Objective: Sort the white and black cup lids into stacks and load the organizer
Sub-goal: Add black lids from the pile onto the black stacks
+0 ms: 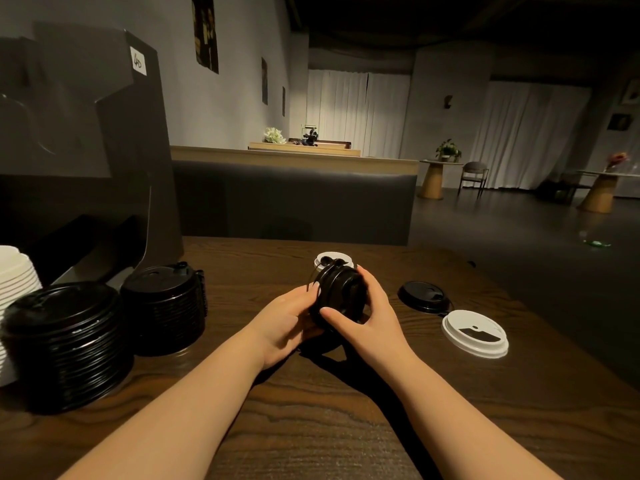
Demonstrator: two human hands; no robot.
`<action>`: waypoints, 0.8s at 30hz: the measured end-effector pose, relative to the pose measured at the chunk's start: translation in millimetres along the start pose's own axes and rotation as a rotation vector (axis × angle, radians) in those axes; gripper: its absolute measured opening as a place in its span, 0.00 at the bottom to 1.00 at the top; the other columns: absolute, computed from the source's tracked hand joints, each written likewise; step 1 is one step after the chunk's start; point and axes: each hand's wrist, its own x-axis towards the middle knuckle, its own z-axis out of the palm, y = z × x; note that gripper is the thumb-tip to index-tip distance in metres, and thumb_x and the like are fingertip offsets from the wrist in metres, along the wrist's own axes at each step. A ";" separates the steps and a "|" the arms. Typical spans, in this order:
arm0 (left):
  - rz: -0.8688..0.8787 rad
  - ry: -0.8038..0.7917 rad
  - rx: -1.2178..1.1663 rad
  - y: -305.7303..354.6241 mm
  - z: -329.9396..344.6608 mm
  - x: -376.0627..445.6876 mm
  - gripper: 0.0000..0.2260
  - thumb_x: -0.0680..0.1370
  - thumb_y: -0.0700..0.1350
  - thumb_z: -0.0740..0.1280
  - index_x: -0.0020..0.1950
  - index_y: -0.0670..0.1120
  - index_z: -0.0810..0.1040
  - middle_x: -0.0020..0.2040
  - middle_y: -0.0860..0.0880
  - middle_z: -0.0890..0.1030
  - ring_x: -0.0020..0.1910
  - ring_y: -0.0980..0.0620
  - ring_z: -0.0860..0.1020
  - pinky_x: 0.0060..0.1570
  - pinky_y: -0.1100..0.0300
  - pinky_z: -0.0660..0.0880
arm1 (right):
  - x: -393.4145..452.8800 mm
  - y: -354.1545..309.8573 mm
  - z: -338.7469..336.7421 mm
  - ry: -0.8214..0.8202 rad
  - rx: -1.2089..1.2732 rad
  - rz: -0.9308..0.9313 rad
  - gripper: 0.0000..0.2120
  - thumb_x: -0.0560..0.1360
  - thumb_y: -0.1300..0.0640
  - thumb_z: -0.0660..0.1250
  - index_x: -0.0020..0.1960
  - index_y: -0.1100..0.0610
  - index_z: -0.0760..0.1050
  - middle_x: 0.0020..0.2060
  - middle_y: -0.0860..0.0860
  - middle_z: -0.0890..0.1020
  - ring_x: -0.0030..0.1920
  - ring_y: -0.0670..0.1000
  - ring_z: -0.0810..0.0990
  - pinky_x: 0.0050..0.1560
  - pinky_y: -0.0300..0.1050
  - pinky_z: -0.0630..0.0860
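Now the left hand [284, 320] and right hand [367, 317] are squeezing a small bunch of black plastic lids [341, 294] (tipped sideways) above the brown wooden table [311, 427]; a loose squeeze might be letting lids slip out.

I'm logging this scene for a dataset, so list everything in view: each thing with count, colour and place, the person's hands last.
black lid stacks: two, black, left side of the table, side by side
white lid stack: one, white, far left edge, behind the black stacks
organizer: one, dark grey, back left of the table, with a small white label
held black lids: a small bunch, black, at table centre between both hands
loose white lids: two, white, one on the right, one behind the held bunch
loose black lid: one, black, right of centre
table: one, dark brown wood
left hand: grips the bunch from the left
right hand: grips it from the right
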 end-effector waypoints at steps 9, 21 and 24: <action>-0.025 -0.051 0.127 2.9 3.3 -5.6 0.14 0.82 0.48 0.56 0.61 0.46 0.77 0.55 0.44 0.83 0.56 0.46 0.80 0.55 0.51 0.77 | -5.0 -5.9 -1.9 -0.009 -0.099 -0.089 0.37 0.70 0.49 0.74 0.70 0.37 0.55 0.65 0.34 0.62 0.65 0.35 0.59 0.62 0.31 0.59; 0.079 0.028 0.260 -4.0 5.9 -3.0 0.10 0.80 0.46 0.63 0.57 0.46 0.80 0.51 0.46 0.84 0.51 0.48 0.82 0.48 0.54 0.79 | 2.5 1.2 -3.5 -0.161 -0.139 0.033 0.41 0.73 0.40 0.66 0.77 0.44 0.45 0.75 0.44 0.57 0.75 0.49 0.56 0.73 0.51 0.58; 0.121 0.125 0.312 -4.0 0.7 0.4 0.10 0.80 0.46 0.62 0.56 0.46 0.80 0.53 0.47 0.83 0.55 0.48 0.80 0.58 0.50 0.75 | 15.6 7.3 -10.7 0.013 -0.418 0.174 0.36 0.77 0.37 0.57 0.78 0.51 0.48 0.75 0.52 0.59 0.75 0.55 0.57 0.73 0.55 0.56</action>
